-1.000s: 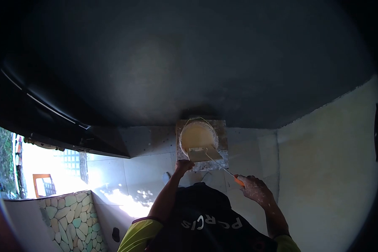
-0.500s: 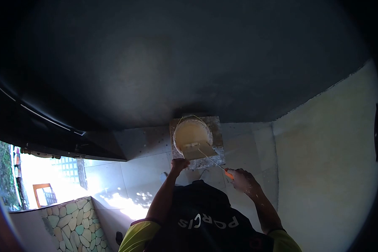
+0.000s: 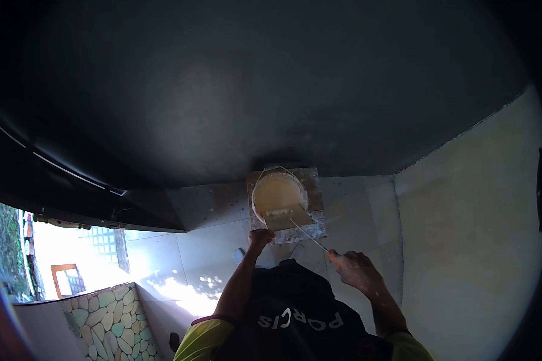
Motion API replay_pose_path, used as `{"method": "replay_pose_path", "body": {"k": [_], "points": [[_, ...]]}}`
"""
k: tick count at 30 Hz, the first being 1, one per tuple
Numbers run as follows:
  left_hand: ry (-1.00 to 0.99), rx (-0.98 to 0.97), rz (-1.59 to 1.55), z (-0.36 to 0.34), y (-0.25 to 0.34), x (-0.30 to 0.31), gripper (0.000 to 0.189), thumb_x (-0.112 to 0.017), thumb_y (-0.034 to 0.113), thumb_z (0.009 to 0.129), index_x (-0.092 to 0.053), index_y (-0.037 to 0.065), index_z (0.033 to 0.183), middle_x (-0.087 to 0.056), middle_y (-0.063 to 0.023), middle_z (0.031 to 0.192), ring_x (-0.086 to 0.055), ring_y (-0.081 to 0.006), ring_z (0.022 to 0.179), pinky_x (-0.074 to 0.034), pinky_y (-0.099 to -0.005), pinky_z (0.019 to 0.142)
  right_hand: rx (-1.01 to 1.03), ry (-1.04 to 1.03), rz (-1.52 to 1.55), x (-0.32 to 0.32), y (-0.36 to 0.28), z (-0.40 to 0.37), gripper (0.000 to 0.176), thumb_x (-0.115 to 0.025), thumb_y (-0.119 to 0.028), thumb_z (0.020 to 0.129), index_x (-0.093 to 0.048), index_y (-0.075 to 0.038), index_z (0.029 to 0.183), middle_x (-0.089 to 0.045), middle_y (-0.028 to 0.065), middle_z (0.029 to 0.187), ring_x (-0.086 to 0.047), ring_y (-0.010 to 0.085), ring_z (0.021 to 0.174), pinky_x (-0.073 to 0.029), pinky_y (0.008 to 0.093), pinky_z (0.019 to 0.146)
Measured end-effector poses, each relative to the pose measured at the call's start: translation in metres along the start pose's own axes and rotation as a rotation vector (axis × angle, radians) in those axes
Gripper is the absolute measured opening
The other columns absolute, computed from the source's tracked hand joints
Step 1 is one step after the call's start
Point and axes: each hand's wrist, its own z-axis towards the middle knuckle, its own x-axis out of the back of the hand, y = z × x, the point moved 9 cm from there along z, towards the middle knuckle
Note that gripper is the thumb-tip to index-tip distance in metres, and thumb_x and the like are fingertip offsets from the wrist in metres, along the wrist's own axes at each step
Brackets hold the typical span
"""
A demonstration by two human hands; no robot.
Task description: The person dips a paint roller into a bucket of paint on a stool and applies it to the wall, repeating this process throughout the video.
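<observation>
My right hand (image 3: 356, 269) is wrapped around the orange handle (image 3: 335, 257) of a small paint roller. Its thin wire shaft reaches up to a pale roller sleeve (image 3: 278, 212), which lies against a flat cream-coloured board (image 3: 300, 219). The board rests at a slant over the near side of a paint-smeared bucket (image 3: 256, 203). Pale yellow paint (image 3: 277, 191) fills the bucket's inside as far as I can see. At the board's near left corner my left hand (image 3: 260, 239) is closed, gripping that corner; its fingers are partly hidden.
Under the bucket is a paint-spattered square board (image 3: 312, 180) on the tiled floor (image 3: 205, 240). A dark wall (image 3: 253, 90) rises in front, with a pale wall (image 3: 464, 228) at right. To the left are a dark door-like panel (image 3: 144, 210) and a stone-patterned low wall (image 3: 111, 319).
My right hand has drawn back slightly toward me and to the right, the roller sleeve shifting a little nearer along the board. My left hand stays at the board's corner. The view has shifted slightly.
</observation>
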Motion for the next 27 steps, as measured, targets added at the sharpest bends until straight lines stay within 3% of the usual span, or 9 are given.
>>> {"method": "replay_pose_path", "body": {"k": [2,11,15,23,25,27], "points": [[0.008,-0.005,0.006,-0.001,0.002,0.000,0.015,-0.063,0.015,0.074,-0.066,0.000,0.072,-0.065,-0.0067,0.069,-0.062,-0.0116,0.059,-0.052,-0.0232,0.053,-0.094,-0.011,0.034,0.031,-0.002,-0.031,0.049,-0.056,-0.013,0.077,-0.043,-0.013,0.125,-0.058,0.0182,0.083,-0.058,0.0329,0.081,-0.046,0.0409,0.073],[-0.003,-0.029,0.053,-0.003,0.007,0.001,0.016,-0.063,0.014,0.075,-0.066,-0.002,0.076,-0.066,-0.0081,0.071,-0.063,-0.0131,0.061,-0.052,-0.0235,0.053,-0.101,-0.017,0.045,0.015,0.005,-0.013,0.046,-0.058,-0.017,0.078,-0.047,-0.014,0.122,-0.058,0.0184,0.086,-0.058,0.0332,0.084,-0.046,0.0413,0.074],[-0.042,0.028,0.011,-0.003,0.000,0.001,0.018,-0.063,0.016,0.078,-0.065,-0.002,0.081,-0.065,-0.0100,0.076,-0.064,-0.0160,0.066,-0.054,-0.0249,0.060,-0.174,-0.017,0.085,0.025,0.006,-0.034,0.044,-0.058,-0.017,0.077,-0.048,-0.013,0.120,-0.058,0.0183,0.086,-0.058,0.0329,0.084,-0.046,0.0413,0.075],[-0.055,-0.013,0.043,0.001,-0.004,-0.001,0.018,-0.062,0.015,0.080,-0.064,-0.003,0.084,-0.065,-0.0099,0.078,-0.065,-0.0168,0.069,-0.054,-0.0252,0.060,-0.114,0.249,-0.097,-0.024,0.023,0.027,0.042,-0.055,-0.010,0.075,-0.049,-0.016,0.116,-0.059,0.0144,0.076,-0.061,0.0291,0.068,-0.049,0.0382,0.058],[-0.036,-0.046,-0.054,-0.001,0.000,-0.002,0.017,-0.059,0.015,0.080,-0.065,0.000,0.077,-0.065,-0.0081,0.071,-0.063,-0.0129,0.062,-0.052,-0.0242,0.054,-0.122,0.235,-0.097,-0.023,0.018,0.027,0.041,-0.052,-0.008,0.075,-0.050,-0.015,0.115,-0.059,0.0138,0.075,-0.061,0.0296,0.069,-0.049,0.0383,0.059],[-0.045,-0.032,-0.048,-0.001,0.000,-0.002,0.018,-0.059,0.016,0.081,-0.064,-0.002,0.081,-0.065,-0.0093,0.075,-0.064,-0.0148,0.066,-0.053,-0.0249,0.057,-0.123,0.213,-0.096,-0.017,0.012,0.021,0.041,-0.050,-0.006,0.074,-0.051,-0.014,0.115,-0.059,0.0131,0.075,-0.061,0.0301,0.070,-0.050,0.0384,0.060]]}}
